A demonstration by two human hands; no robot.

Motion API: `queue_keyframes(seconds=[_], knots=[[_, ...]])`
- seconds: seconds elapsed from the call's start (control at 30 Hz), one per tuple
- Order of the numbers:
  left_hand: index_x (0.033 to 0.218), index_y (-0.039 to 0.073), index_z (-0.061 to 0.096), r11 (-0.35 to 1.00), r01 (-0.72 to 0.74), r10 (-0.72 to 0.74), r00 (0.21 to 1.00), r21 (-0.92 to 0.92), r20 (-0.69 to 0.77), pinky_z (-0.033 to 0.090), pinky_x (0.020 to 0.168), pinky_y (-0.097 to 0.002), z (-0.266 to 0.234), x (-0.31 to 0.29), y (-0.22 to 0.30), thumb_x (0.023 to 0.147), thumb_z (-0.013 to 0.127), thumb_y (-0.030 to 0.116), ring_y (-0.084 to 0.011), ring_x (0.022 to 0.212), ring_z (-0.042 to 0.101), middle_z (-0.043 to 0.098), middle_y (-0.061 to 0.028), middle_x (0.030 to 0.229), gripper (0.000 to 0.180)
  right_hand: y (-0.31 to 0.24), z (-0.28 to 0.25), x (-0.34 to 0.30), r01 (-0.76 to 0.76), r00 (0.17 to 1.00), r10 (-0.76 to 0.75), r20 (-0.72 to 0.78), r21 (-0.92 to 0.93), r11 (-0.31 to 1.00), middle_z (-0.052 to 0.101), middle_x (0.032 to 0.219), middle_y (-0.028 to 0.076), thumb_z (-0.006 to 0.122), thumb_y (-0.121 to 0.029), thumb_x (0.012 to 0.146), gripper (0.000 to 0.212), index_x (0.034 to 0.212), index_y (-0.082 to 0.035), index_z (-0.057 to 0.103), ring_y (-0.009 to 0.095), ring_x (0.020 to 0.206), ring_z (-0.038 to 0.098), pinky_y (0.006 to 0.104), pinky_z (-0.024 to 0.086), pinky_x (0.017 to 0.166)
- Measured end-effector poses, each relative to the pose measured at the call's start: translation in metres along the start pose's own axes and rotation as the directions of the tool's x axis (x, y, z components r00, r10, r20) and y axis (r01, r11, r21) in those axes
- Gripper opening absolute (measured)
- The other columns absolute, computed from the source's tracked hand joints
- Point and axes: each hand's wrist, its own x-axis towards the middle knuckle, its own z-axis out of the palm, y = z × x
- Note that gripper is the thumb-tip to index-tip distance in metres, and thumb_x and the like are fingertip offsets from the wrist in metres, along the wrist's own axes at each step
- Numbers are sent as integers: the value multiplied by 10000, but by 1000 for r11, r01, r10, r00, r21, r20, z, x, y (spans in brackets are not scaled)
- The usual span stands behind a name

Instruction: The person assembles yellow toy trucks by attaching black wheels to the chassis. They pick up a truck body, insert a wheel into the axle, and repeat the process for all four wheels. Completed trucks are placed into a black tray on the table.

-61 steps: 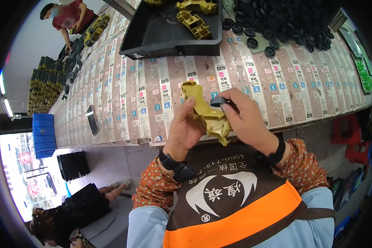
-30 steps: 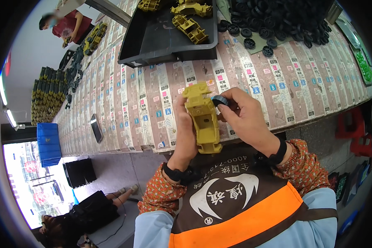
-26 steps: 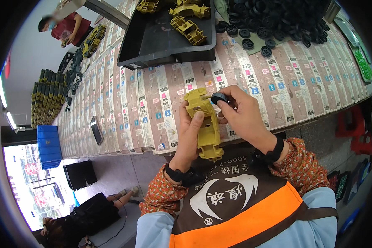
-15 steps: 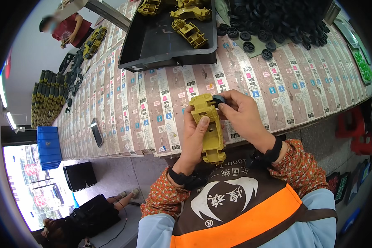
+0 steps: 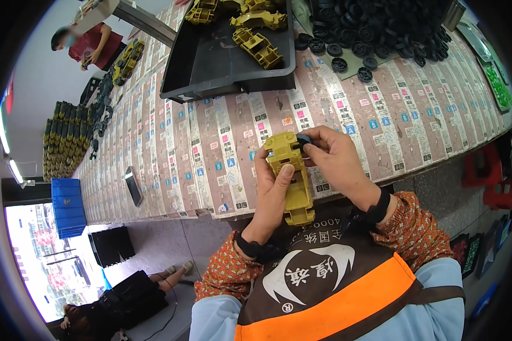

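Note:
A yellow plastic toy car chassis [image 5: 298, 196] is held upright along its length over the table's near edge. My left hand [image 5: 271, 190] wraps its left side, thumb pressed on its face. At the chassis's upper right end, my right hand [image 5: 338, 162] pinches a small black toy wheel [image 5: 304, 139] between thumb and fingers. The wheel sits against the side of the chassis; whether it is seated on an axle I cannot tell. Part of the wheel is hidden by my fingers.
Beyond my hands stands a black tray [image 5: 210, 71] with several yellow chassis. A heap of black wheels [image 5: 375, 34] lies at the far right. On the table's left rests a phone [image 5: 133, 186]. A co-worker [image 5: 96, 45] is at the far left; another person [image 5: 125, 301] sits lower left.
The chassis and both hands have shifted very slightly to the right in view. The wheel stays pinched at the chassis's side.

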Motion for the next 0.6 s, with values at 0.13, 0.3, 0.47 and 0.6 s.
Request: queue_keyframes(seconds=[0.13,0.3,0.47,0.6], knots=[[1519,81,221,998,-27,27,1000,55,-2,487,996,-328,-1,-1,-7,1051,609,312,-164,1169,549,527,-101,1319,651,2,-1,1,21,1000,-21,0,-6,1000,724,989,117,591,30,959,232,1179,82,643,136,870,706,274,589,752],[1521,88,203,997,-49,50,999,55,-12,486,996,-332,0,1,-7,1055,600,309,-172,1183,542,516,-112,1333,651,2,0,-5,114,993,-115,3,-153,982,730,987,160,612,-9,938,258,1181,70,646,202,882,735,321,583,769],[1531,80,162,987,-88,82,995,133,54,456,1030,-339,-3,3,-11,1069,570,295,-187,1221,524,502,-126,1351,652,-3,-2,-16,323,943,-321,86,-468,823,693,1001,227,567,13,826,315,1131,41,640,396,923,693,428,556,805],[1532,66,137,983,-81,64,993,166,102,416,1071,-345,0,-2,-13,1078,549,276,-196,1246,508,499,-133,1354,648,-11,-3,-27,361,924,-371,94,-535,763,671,1015,237,537,33,763,347,1099,24,624,433,949,658,468,537,788]])
